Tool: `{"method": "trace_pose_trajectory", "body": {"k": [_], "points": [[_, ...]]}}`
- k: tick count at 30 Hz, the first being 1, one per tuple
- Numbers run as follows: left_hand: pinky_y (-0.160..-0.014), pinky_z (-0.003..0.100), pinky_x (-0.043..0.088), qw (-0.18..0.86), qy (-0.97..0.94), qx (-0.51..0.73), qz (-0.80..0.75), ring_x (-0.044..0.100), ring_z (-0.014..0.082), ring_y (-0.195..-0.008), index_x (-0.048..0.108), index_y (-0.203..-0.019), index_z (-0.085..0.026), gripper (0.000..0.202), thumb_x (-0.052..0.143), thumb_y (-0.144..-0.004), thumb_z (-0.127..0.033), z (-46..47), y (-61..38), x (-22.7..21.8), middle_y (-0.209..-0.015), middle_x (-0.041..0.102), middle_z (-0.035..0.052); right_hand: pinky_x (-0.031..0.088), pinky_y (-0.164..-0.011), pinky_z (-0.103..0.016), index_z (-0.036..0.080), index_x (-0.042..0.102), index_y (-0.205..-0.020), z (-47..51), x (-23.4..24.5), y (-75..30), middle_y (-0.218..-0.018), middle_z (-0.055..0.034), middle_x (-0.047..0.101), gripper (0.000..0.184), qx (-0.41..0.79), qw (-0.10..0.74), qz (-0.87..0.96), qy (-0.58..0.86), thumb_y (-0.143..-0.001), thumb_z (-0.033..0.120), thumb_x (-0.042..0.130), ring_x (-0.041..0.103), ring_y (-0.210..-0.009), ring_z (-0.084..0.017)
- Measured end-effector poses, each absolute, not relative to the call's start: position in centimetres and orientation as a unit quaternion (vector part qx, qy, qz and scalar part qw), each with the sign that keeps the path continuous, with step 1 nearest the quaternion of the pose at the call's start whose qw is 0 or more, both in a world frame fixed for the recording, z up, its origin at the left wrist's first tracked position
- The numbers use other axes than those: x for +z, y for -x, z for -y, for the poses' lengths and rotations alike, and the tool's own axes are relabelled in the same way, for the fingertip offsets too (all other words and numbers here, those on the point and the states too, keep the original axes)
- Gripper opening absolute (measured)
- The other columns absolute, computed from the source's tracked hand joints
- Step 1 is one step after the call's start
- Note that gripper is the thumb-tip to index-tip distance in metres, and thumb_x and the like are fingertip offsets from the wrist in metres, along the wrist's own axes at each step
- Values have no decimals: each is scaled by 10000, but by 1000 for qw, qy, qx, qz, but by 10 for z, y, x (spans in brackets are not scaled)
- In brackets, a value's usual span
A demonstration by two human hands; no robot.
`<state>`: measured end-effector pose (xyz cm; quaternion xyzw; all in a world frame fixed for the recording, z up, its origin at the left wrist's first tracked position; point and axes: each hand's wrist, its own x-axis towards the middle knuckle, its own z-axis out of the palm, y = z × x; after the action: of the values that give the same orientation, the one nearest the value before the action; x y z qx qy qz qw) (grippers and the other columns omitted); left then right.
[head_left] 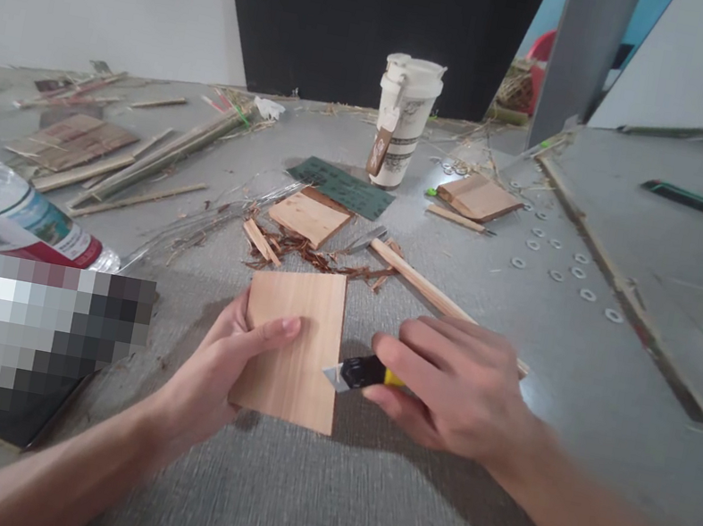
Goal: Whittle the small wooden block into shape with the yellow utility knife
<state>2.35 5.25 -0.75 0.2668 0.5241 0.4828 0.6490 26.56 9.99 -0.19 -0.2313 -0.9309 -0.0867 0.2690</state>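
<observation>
A flat, pale wooden board point(298, 371) is gripped at its left edge by my left hand point(233, 351), the thumb lying across its face. My right hand point(452, 385) is closed round a utility knife point(366, 373) with a black and yellow body. The knife's blade tip meets the right edge of the board, a little below its middle. Just beyond the board lie a smaller wooden piece point(310, 218), brown shavings point(305, 253) and a long wooden stick point(423, 280).
A white lidded cup point(405, 123) stands at the back, behind a dark green sheet point(344, 186). On the left lie a plastic bottle point(14, 204) and bamboo strips point(161, 143). To the right are several metal washers point(555, 275), another wooden block point(480, 197) and a long bamboo strip point(625, 293).
</observation>
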Motion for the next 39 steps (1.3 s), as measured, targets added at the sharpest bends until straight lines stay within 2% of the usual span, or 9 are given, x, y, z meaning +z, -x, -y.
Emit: {"method": "trace_pose_trajectory", "body": {"k": [6, 14, 21, 24, 28, 31, 33, 36, 39], "points": [[-559, 227, 604, 658, -269, 481, -514, 731, 188, -742, 586, -1132, -227, 521, 854, -728, -416, -52, -24, -11, -984, 730, 46, 340, -595, -317, 194, 607, -945, -100, -2, -265, -710, 7, 513, 339, -90, 271, 930, 230, -1039, 477, 444, 464, -629, -149], [-536, 232, 585, 667, -269, 485, -497, 682, 151, -605, 574, -1143, -208, 557, 849, -715, -433, -54, -25, -10, -890, 737, 42, 341, -582, -300, 196, 601, -903, -101, 0, -265, -700, 15, 496, 325, -119, 299, 914, 246, -1039, 456, 460, 422, -606, -136], [-538, 262, 597, 659, -245, 483, -522, 684, 165, -603, 571, -1154, -219, 627, 877, -659, -452, -52, -22, -12, -916, 744, 52, 370, -590, -294, 191, 625, -919, -100, -1, -265, -709, 6, 552, 293, -124, 295, 913, 253, -1018, 443, 512, 481, -620, -135], [-533, 254, 592, 658, -235, 484, -527, 698, 181, -623, 575, -1143, -221, 669, 902, -608, -453, -46, -22, -11, -891, 744, 47, 368, -561, -269, 194, 651, -977, -120, -2, -283, -738, 10, 624, 205, -105, 319, 881, 334, -1020, 350, 526, 517, -596, -114], [-522, 231, 574, 682, -247, 490, -483, 713, 193, -647, 591, -1147, -218, 675, 903, -599, -457, -43, -24, -10, -860, 742, 44, 328, -525, -271, 173, 672, -964, -150, -3, -310, -594, 44, 528, 215, -157, 405, 786, 439, -1012, 311, 514, 407, -485, -100], [-496, 220, 558, 666, -219, 508, -500, 691, 169, -591, 585, -1148, -222, 638, 895, -629, -428, -50, -25, -12, -794, 722, 16, 325, -492, -249, 196, 659, -970, -144, -4, -304, -654, 43, 596, 220, -116, 373, 836, 386, -1024, 328, 491, 431, -479, -81], [-493, 225, 560, 650, -205, 518, -516, 690, 168, -585, 575, -1162, -228, 634, 887, -645, -422, -55, -25, -14, -791, 717, 9, 365, -540, -252, 190, 632, -1026, -128, -5, -289, -737, 15, 623, 181, -14, 332, 890, 311, -1027, 308, 495, 489, -569, -99], [-495, 225, 560, 643, -214, 524, -516, 689, 165, -577, 568, -1173, -231, 636, 879, -657, -436, -57, -24, -15, -818, 723, 19, 353, -568, -295, 201, 591, -931, -107, -5, -269, -712, 7, 549, 306, -2, 300, 928, 222, -1041, 443, 440, 456, -603, -134], [-518, 228, 568, 646, -216, 518, -517, 688, 158, -578, 568, -1165, -233, 609, 867, -680, -448, -55, -25, -16, -841, 726, 25, 324, -574, -312, 209, 570, -910, -101, -4, -262, -705, 11, 516, 352, 4, 273, 941, 200, -1044, 491, 407, 453, -615, -147]]}}
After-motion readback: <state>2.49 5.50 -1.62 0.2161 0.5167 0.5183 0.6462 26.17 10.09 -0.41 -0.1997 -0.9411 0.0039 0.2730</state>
